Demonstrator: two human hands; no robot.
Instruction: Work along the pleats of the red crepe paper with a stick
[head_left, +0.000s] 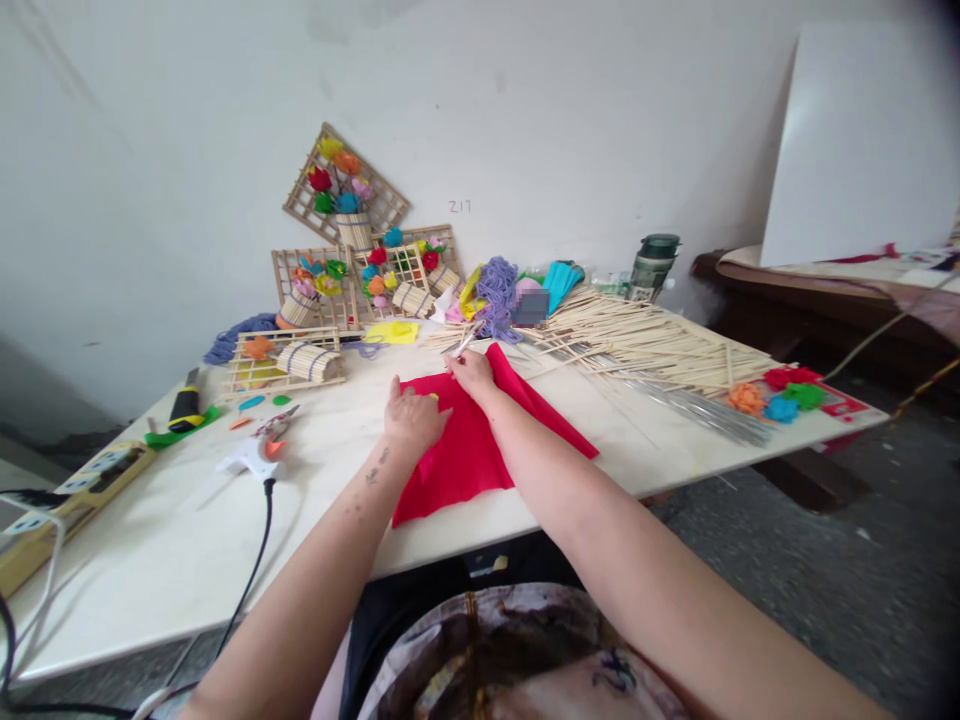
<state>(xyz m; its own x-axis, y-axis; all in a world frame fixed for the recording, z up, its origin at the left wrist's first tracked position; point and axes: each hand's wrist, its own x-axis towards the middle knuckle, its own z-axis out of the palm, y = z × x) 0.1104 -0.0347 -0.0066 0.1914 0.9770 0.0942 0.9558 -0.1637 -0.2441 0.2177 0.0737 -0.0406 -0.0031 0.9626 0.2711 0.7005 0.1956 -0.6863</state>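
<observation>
Red sheet (469, 455) looks largely whole; left hand (416, 420) has fingers spread over it, right hand (471, 372) fingers pinch possible scissors (466, 340); finished flowers (346, 203) stand behind.

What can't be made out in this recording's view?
All head view:
- Slim tool in the right hand: type unclear, small and blurred; fingers cover one end.
- Whatever lies under the red sheet: covered.
- Power strip: cut off by left edge.
- Patch beside purple yarn: pixelated.
</observation>
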